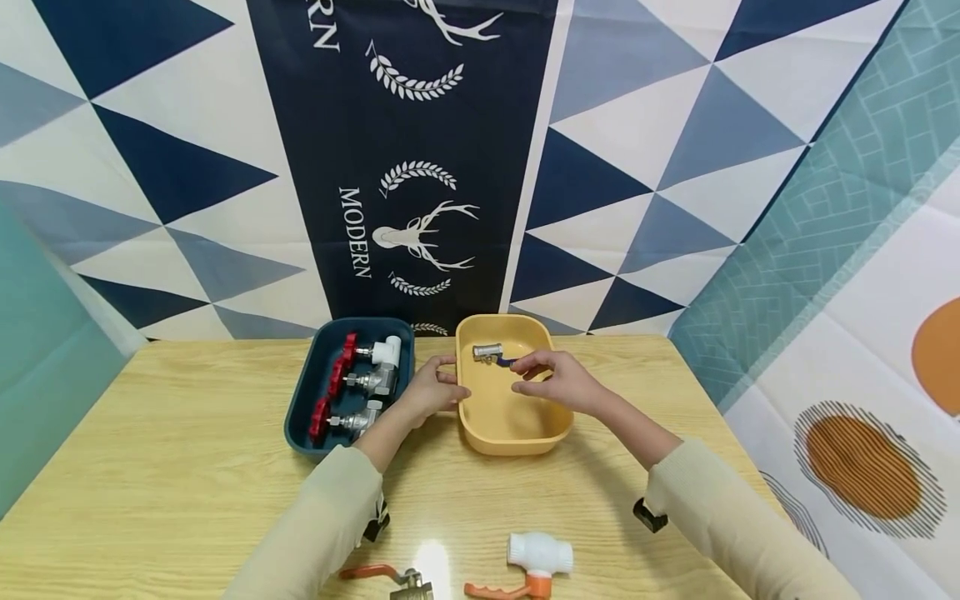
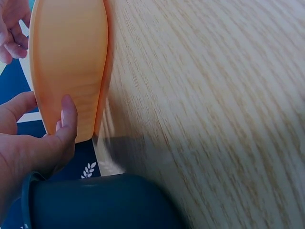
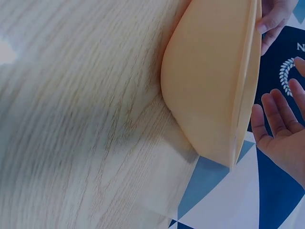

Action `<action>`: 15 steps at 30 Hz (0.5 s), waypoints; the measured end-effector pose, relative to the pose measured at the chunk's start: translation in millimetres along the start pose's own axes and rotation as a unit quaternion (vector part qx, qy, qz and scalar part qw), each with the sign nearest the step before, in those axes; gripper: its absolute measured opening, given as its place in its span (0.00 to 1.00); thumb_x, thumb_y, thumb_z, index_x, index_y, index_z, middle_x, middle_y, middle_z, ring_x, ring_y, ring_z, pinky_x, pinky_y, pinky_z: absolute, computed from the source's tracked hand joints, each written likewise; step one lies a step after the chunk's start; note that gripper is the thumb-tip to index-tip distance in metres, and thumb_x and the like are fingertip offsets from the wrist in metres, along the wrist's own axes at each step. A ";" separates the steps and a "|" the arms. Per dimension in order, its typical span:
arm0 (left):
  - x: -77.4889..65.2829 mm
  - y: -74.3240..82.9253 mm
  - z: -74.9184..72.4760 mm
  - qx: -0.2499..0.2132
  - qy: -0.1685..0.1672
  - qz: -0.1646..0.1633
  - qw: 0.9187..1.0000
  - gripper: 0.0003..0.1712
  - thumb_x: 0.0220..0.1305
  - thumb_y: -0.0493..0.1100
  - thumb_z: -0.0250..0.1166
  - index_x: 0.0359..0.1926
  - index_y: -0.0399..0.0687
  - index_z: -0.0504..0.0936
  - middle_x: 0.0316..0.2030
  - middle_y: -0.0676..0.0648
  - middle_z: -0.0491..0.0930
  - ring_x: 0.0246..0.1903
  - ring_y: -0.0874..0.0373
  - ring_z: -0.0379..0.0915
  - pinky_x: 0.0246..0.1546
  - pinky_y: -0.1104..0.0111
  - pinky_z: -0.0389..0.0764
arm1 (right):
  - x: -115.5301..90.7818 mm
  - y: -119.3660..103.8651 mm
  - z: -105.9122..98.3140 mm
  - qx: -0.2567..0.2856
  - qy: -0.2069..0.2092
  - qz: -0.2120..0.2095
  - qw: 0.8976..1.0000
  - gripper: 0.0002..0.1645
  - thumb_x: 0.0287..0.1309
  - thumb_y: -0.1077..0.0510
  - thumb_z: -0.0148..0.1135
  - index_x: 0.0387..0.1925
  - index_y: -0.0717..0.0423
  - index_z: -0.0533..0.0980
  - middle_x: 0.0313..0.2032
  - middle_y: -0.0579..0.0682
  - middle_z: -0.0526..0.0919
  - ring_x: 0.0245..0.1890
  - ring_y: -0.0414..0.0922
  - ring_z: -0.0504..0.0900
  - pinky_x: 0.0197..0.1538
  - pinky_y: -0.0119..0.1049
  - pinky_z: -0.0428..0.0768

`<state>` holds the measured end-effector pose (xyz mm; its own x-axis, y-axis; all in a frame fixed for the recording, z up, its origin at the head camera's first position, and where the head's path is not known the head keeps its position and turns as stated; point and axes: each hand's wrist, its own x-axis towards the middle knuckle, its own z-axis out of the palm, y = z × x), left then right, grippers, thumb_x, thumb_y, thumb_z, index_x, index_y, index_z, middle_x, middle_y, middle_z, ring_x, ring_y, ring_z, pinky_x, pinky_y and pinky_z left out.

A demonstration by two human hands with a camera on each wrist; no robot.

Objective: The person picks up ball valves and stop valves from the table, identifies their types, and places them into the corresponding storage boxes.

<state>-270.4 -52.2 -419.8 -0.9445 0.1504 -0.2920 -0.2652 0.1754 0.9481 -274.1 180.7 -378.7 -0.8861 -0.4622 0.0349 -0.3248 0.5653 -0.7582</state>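
A yellow plastic bin (image 1: 517, 425) stands toward the back of the table. My left hand (image 1: 432, 389) holds its left rim, thumb over the edge and fingers against the outer wall (image 2: 71, 57). Inside, near the back, lies a small metal ball valve (image 1: 487, 351) with a blue lever. Over the bin's right side hovers my right hand (image 1: 557, 382), its fingertips close to that lever in the head view. In the right wrist view the fingers (image 3: 274, 112) are loosely spread beside the bin's rim, with nothing in them.
Left of the yellow bin, a dark blue bin (image 1: 298, 408) holds three valves with red handwheels (image 1: 342, 365). At the table's front lie a brass valve (image 1: 412, 590) with a red lever and a white plastic valve (image 1: 540, 553) with an orange handle. Patterned cloth hangs behind the table.
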 end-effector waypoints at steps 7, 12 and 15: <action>-0.6 2.6 -0.3 -0.001 -0.001 0.003 1.000 0.38 0.54 0.30 0.65 0.65 0.44 0.60 0.47 0.37 0.71 0.39 0.50 0.78 0.39 0.61 0.83 | -15.5 -7.9 -1.5 0.003 -0.007 -0.003 1.000 0.19 0.52 0.53 0.68 0.45 0.56 0.80 0.47 0.57 0.81 0.44 0.47 0.79 0.43 0.32 0.79; -0.2 1.6 -0.2 -0.001 -0.002 -0.003 1.000 0.39 0.54 0.30 0.66 0.66 0.44 0.60 0.48 0.37 0.70 0.40 0.49 0.78 0.40 0.61 0.83 | -26.5 -15.3 -1.2 0.013 -0.014 0.003 1.000 0.19 0.51 0.54 0.69 0.45 0.55 0.80 0.46 0.54 0.81 0.46 0.53 0.78 0.44 0.36 0.79; 0.7 1.3 -0.5 -0.002 -0.005 -0.004 1.000 0.40 0.55 0.31 0.66 0.66 0.44 0.59 0.49 0.36 0.70 0.41 0.49 0.78 0.40 0.61 0.83 | -29.8 -16.3 -0.5 0.020 -0.019 0.003 1.000 0.19 0.51 0.54 0.69 0.45 0.55 0.79 0.46 0.52 0.81 0.47 0.54 0.78 0.44 0.36 0.79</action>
<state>-271.5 -52.4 -418.7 -0.9402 0.1596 -0.3010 -0.2734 0.1736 0.9461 -242.5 185.6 -367.0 -0.8752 -0.4838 0.0060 -0.3047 0.5415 -0.7835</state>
